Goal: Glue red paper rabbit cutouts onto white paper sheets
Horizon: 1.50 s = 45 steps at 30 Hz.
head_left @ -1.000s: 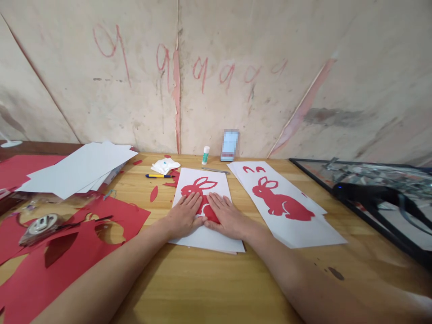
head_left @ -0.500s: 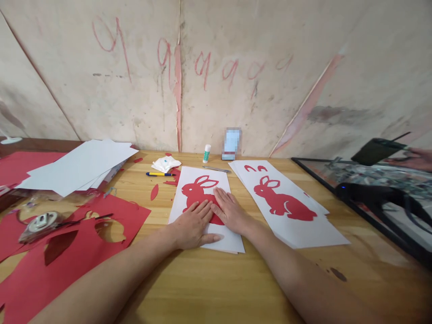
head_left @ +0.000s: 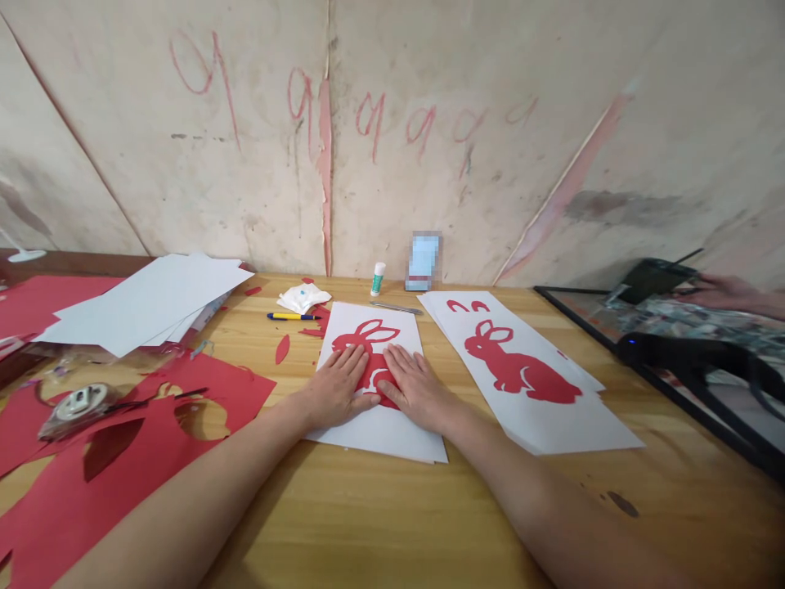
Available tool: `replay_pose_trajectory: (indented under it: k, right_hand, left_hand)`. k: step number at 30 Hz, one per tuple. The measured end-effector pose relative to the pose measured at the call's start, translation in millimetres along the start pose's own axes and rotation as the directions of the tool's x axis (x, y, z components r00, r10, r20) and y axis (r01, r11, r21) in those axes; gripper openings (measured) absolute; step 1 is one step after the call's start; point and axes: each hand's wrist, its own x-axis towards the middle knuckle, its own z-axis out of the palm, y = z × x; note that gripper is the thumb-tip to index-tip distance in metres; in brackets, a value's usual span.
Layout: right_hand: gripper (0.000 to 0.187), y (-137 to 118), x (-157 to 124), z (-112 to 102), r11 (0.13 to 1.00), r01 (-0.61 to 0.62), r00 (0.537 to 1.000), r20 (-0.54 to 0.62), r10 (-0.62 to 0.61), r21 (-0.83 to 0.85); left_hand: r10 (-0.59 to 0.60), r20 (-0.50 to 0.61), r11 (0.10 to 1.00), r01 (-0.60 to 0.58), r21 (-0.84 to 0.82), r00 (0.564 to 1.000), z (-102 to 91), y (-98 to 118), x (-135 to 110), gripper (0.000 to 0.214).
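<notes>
A red paper rabbit (head_left: 361, 348) lies on a white sheet (head_left: 380, 429) in the middle of the wooden table (head_left: 368, 523). My left hand (head_left: 337, 388) lies flat on the rabbit's left side, fingers stretched out. My right hand (head_left: 417, 388) lies flat on its right side, fingers spread too. The two hands sit side by side and cover most of the rabbit's body; its head and ears show above the fingers. Neither hand holds anything.
To the right lies a second white sheet (head_left: 582, 425) with another red rabbit (head_left: 521, 372). Red cut paper (head_left: 123, 458), a tape roll (head_left: 79, 402) and stacked white sheets (head_left: 147, 298) lie left. A pen (head_left: 291, 316), glue stick (head_left: 377, 279) and another person's hand (head_left: 729, 290) over a black tray (head_left: 705, 401) are nearby.
My left hand has slid back up onto the rabbit from the sheet's lower edge. The other person's hand at far right has lowered the dark object toward the tray.
</notes>
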Motion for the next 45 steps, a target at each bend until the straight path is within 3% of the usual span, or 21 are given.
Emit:
replay_pose_trajectory:
  k: [6,12,16,23,27,32,39,45]
  right_hand:
    - [0.087,-2,-1,-3,1.0,-0.022,0.999,0.034,0.022,0.003]
    - [0.089,-3,-3,-6,0.999,0.037,0.999,-0.025,-0.037,-0.024]
    - [0.086,0,-2,-3,0.995,0.097,0.995,0.005,-0.097,-0.009]
    - [0.088,-3,-4,-5,0.997,0.072,0.997,0.017,-0.072,0.006]
    - [0.092,-7,-6,-7,0.997,0.077,0.997,-0.019,-0.078,-0.028]
    - [0.09,-8,-5,-6,0.996,0.085,0.995,0.048,-0.085,0.003]
    - [0.091,-9,-5,-7,0.997,0.072,0.996,0.054,-0.073,0.018]
    - [0.094,-12,-3,-9,0.998,0.066,0.995,0.077,-0.065,-0.013]
  left_hand:
    - [-0.018,0.025,1.0,0.018,-0.015,1.0,2.2,2,0,0.082]
    - [-0.115,-0.084,0.993,0.114,-0.012,0.99,0.7,-7,1,0.081]
    - [-0.173,-0.028,0.985,0.173,-0.004,0.984,2.8,-17,3,0.085]
    - [-0.193,0.03,0.981,0.193,0.008,0.981,-0.7,-15,3,0.089]
    - [-0.191,-0.005,0.982,0.191,0.005,0.982,-2.4,-11,3,0.088]
    - [-0.164,0.015,0.986,0.164,0.008,0.986,1.1,-9,4,0.084]
    - [-0.18,0.054,0.982,0.177,0.059,0.982,1.2,-8,5,0.083]
    - [-0.169,0.019,0.984,0.168,0.064,0.985,4.3,-9,5,0.082]
